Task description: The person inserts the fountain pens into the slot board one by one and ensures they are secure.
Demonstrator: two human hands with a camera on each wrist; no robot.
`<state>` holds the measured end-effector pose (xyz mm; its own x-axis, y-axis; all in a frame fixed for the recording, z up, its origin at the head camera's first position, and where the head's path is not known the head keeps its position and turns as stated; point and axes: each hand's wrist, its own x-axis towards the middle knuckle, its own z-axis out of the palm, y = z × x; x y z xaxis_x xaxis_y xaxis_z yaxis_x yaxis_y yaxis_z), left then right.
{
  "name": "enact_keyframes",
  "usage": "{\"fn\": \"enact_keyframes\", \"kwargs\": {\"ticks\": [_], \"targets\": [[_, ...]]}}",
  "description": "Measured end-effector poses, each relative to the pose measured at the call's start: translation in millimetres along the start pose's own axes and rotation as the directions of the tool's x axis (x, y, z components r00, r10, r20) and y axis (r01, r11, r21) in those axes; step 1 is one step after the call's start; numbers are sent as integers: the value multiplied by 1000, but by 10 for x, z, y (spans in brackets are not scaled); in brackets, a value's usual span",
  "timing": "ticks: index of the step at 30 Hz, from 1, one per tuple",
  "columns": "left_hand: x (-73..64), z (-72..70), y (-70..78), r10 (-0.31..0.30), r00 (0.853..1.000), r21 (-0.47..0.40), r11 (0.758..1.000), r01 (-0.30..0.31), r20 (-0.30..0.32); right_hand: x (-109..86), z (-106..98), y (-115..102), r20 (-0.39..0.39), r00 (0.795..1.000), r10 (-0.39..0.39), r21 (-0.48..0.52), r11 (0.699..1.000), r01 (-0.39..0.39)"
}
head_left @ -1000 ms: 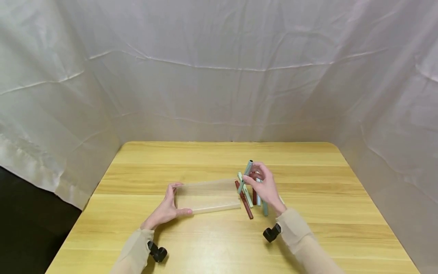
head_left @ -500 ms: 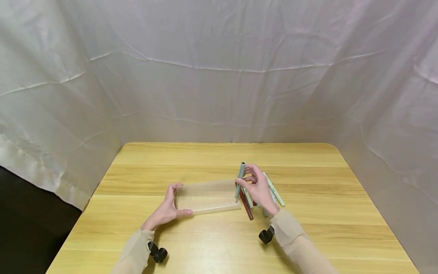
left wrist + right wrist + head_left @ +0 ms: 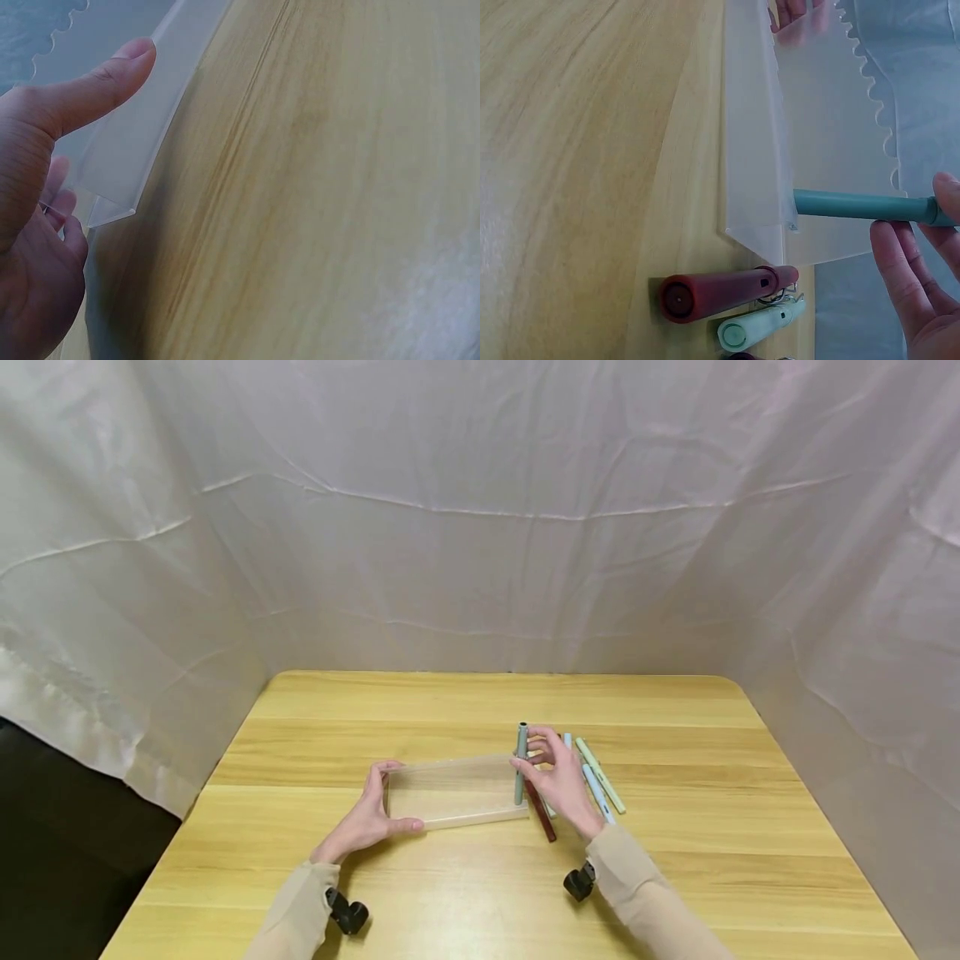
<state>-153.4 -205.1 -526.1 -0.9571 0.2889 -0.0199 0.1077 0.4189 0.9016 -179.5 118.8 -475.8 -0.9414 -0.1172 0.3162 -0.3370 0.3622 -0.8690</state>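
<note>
A clear plastic pen stand (image 3: 450, 787) with a row of scalloped notches along its upper edge (image 3: 885, 142) stands tilted on the table. My left hand (image 3: 366, 817) grips its left end, thumb over the front ledge (image 3: 127, 135) and fingers at the back. At the right end, my right hand (image 3: 561, 782) pinches a grey-green pen (image 3: 840, 204) near its top. The pen is nearly upright in the head view, its lower end right at the front ledge and its shaft across the notched edge. Beside that end lies a dark red pen (image 3: 542, 817), with a pale green pen (image 3: 757, 326) next to it.
More loose pens lie right of the stand, among them a light green pen (image 3: 600, 775) and a light blue pen (image 3: 598, 793), some partly behind my right hand. Grey cloth (image 3: 480, 568) hangs behind the wooden table (image 3: 480, 893) and along both sides.
My right hand has moved left and slightly down with the grey-green pen, turning it from slanted to nearly upright against the stand's right end. The left hand and stand keep their place.
</note>
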Motion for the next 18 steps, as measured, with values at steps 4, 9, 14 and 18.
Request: {"fn": "enact_keyframes", "kwargs": {"ticks": [4, 9, 14, 18], "targets": [[1, 0, 7, 0, 1000, -4, 1000, 0, 0, -3, 13, 24, 2, 1000, -13, -10, 1000, 14], [-2, -4, 5, 6, 1000, -3, 1000, -6, -4, -18, 20, 37, 25, 1000, 7, -16, 1000, -6], [-7, 0, -3, 13, 1000, -25, 1000, -13, -5, -33, 29, 36, 42, 998, 36, -44, 998, -34], [-8, 1, -4, 13, 1000, -24, 1000, -13, -6, -35, 48, 53, 51, 998, 35, -63, 998, -32]]}}
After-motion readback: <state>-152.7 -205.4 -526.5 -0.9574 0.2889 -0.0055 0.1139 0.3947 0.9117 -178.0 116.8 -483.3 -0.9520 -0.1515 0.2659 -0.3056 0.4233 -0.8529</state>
